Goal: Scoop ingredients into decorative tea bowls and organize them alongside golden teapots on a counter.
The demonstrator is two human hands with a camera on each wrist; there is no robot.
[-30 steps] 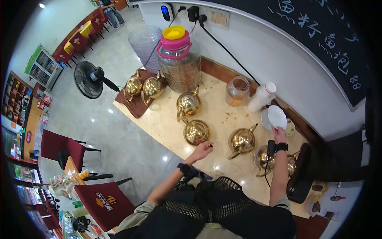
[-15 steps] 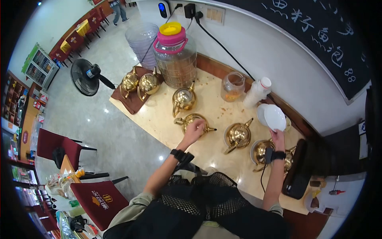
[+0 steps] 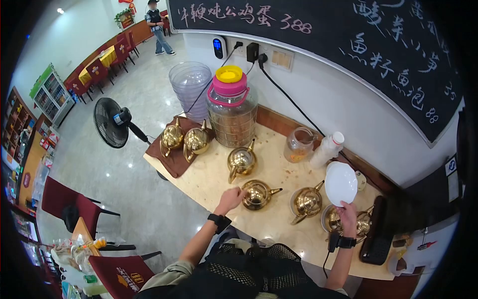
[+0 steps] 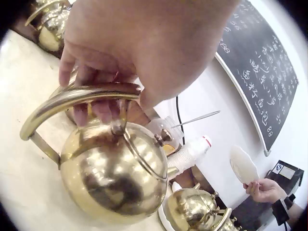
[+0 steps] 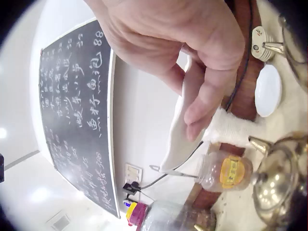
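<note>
Gripping the handle [image 4: 72, 103] of the gold teapot [image 3: 256, 196], apparently standing on the bench [image 3: 271, 222], with fingers of the left hand [image 3: 231, 199] curled round it, and pinching a tilted white plate [image 3: 341, 183] by its edge between thumb and fingers of the right hand [image 3: 348, 217], above the bench and apart from that teapot. Probably a matter of seating teapot on plate: level the plate first, raise the teapot straight up without tipping, then slip the plate under centrally, clear of the neighbouring teapot [image 3: 307, 202].
</note>
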